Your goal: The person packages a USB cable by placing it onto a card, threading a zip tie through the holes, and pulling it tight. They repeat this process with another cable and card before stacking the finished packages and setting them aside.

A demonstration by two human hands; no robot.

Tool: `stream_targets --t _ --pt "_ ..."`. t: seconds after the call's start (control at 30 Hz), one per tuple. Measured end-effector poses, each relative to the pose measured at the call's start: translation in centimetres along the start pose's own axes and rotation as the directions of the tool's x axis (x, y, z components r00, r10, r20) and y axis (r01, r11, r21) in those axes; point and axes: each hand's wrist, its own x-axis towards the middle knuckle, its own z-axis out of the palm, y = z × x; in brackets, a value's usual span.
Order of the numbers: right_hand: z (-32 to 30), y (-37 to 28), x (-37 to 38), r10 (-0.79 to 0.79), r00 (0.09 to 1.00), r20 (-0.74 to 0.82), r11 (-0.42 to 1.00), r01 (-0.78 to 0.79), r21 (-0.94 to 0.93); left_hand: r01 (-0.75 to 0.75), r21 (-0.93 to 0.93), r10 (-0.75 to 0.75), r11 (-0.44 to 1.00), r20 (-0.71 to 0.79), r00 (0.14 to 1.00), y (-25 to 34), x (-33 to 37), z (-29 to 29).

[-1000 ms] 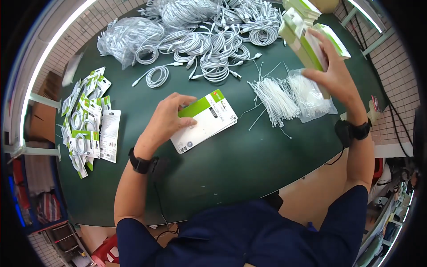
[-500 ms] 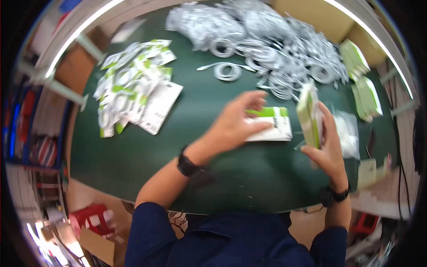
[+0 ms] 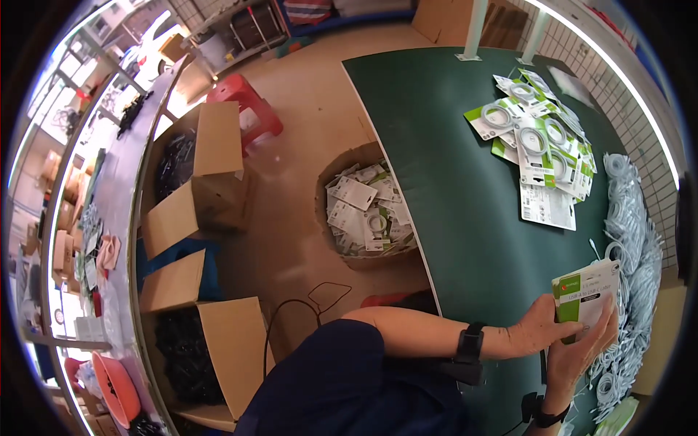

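A stack of white and green packaging cards [image 3: 583,287] stands upright between my two hands at the lower right, over the green table. My left hand [image 3: 536,325] reaches in from the left and is closed on the stack's near left corner. My right hand [image 3: 582,354] grips it from below and the right, fingers wrapped along its edge. Past the stack, at the right, lies a long heap of coiled white cables [image 3: 629,225], partly bagged. Farther back on the table is a loose pile of carded cables [image 3: 534,138], white coils on white and green cards.
Left of the green table [image 3: 465,218], a round carton [image 3: 327,225] on the floor holds many carded cables. Open cardboard boxes [image 3: 218,356] with black contents stand farther left, near a red stool [image 3: 247,109]. A long side bench [image 3: 134,240] runs along the left.
My view has swung left, bringing the floor and boxes in. My left hand, earlier over a stack on the table, now joins my right hand on the held card stack.
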Motion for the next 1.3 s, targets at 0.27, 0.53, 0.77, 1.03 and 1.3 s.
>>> stream_targets --t 0.27,0.53,0.77,1.03,1.3 --pt "-0.4 1.6 -2.1 0.266 0.842 0.469 0.621 -0.521 0.586 -0.178 0.122 0.162 0.976 0.131 0.978 3.7 -3.7 -8.1" --pt "-0.8 -1.0 -1.2 0.241 0.881 0.407 0.959 -0.282 0.042 -0.065 0.101 0.061 0.993 0.036 0.997 4.9 -2.1 -12.5" --pt "2.3 0.9 -5.8 0.166 0.881 0.442 0.956 -0.255 0.148 -0.148 0.634 0.042 0.759 0.179 0.983 2.9 -2.2 -13.8" --pt "3.7 0.1 -6.6 0.259 0.896 0.361 0.907 -0.354 0.228 -0.343 0.66 0.394 0.668 0.076 0.916 -0.9 -2.3 -13.0" --pt "4.3 2.1 -5.4 0.048 0.935 0.35 0.973 -0.123 0.195 -0.114 0.41 0.078 0.905 0.103 0.992 3.6 -3.3 -12.5"
